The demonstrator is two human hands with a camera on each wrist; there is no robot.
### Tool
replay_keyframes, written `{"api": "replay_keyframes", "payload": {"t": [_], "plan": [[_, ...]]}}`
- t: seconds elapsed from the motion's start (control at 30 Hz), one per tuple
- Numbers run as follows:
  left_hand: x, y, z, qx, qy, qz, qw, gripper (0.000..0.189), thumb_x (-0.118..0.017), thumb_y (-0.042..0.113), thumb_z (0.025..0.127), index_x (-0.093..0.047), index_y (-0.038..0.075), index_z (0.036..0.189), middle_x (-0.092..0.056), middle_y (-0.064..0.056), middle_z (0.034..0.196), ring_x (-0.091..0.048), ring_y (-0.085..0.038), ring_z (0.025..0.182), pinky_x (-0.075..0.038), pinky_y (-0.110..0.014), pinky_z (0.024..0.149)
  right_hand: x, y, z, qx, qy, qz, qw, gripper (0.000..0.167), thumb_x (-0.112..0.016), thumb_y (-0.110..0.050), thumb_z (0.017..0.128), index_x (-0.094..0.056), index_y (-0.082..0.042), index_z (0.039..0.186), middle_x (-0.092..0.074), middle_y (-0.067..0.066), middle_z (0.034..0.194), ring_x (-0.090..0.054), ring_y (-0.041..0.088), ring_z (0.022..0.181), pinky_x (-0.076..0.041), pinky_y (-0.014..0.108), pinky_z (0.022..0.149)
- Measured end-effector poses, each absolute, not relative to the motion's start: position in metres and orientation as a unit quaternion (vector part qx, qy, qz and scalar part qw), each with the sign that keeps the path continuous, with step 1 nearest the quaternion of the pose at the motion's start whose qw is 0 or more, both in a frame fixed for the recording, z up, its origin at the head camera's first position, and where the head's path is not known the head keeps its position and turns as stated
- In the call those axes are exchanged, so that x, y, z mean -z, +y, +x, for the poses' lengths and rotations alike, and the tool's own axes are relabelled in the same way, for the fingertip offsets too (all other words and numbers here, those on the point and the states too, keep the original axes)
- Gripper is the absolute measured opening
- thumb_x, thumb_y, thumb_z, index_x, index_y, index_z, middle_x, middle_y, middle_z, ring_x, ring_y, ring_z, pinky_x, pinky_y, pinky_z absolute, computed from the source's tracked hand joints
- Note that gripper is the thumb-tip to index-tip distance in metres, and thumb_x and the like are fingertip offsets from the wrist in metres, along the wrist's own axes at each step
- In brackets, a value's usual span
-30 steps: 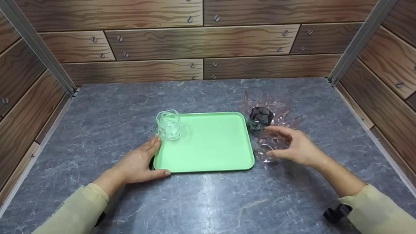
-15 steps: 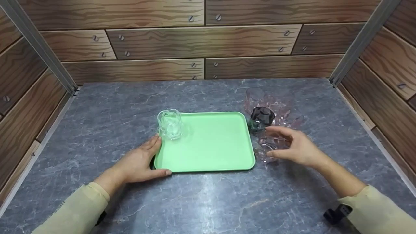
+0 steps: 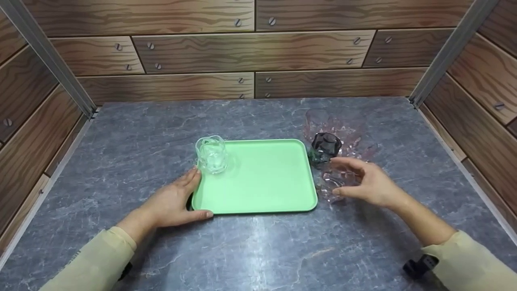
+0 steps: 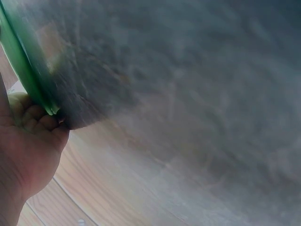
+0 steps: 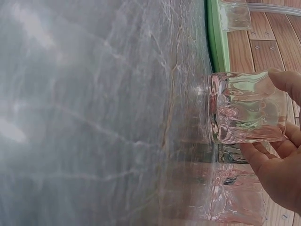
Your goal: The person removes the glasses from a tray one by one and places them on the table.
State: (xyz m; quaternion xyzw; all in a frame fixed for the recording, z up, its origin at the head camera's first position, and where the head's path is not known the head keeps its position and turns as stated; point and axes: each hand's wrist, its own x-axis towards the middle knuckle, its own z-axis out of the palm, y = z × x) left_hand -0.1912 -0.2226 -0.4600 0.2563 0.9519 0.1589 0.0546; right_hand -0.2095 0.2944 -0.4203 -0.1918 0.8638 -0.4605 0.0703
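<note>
My right hand (image 3: 369, 184) holds a clear, faintly pink drinking glass (image 5: 249, 108) between thumb and fingers. That glass stands on the table just right of the green tray (image 3: 258, 178). With my left hand (image 3: 173, 202) I grip the tray's near left corner, thumb along the front edge and fingers at the left side. A clear glass (image 3: 212, 155) stands on the tray's far left corner. Behind the held glass, a dark grey glass (image 3: 325, 147) is beside the tray's right edge. In the left wrist view, curled fingers (image 4: 40, 117) meet the tray's rim.
Several pink transparent glasses (image 3: 347, 135) stand behind and right of the dark one; their outlines overlap. A grey marbled table (image 3: 258, 250) lies under everything. Wood-patterned walls (image 3: 250, 52) with metal corner posts (image 3: 440, 52) enclose its back and sides.
The whole head view has shifted very slightly. Both hands, the tray and the glasses otherwise keep their places.
</note>
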Motion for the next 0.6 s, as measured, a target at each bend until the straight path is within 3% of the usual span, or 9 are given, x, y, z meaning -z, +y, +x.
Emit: {"api": "replay_keyframes", "payload": {"t": [0.33, 0.6], "plan": [[0.458, -0.222, -0.191, -0.159, 0.952, 0.255, 0.055, 0.121, -0.06, 0.082, 0.09, -0.025, -0.007, 0.165, -0.02, -0.028, 0.171, -0.025, -0.043, 0.157, -0.033, -0.058, 0.123, 0.416, 0.297, -0.21, 0.46, 0.861, -0.205, 0.07, 0.082, -0.092, -0.016, 0.084, -0.052, 0.0, 0.154, -0.06, 0.019, 0.15, -0.057, 0.036, 0.138, -0.044, 0.016, 0.108], [0.458, -0.222, -0.19, -0.164, 0.951, 0.255, 0.057, 0.122, -0.06, 0.082, 0.09, -0.024, -0.008, 0.164, -0.021, -0.028, 0.171, -0.025, -0.043, 0.157, -0.033, -0.058, 0.123, 0.388, 0.297, -0.208, 0.446, 0.867, -0.219, 0.028, 0.075, -0.091, -0.011, 0.084, -0.057, 0.001, 0.149, -0.057, 0.019, 0.152, -0.054, 0.037, 0.139, -0.041, 0.016, 0.111]]}}
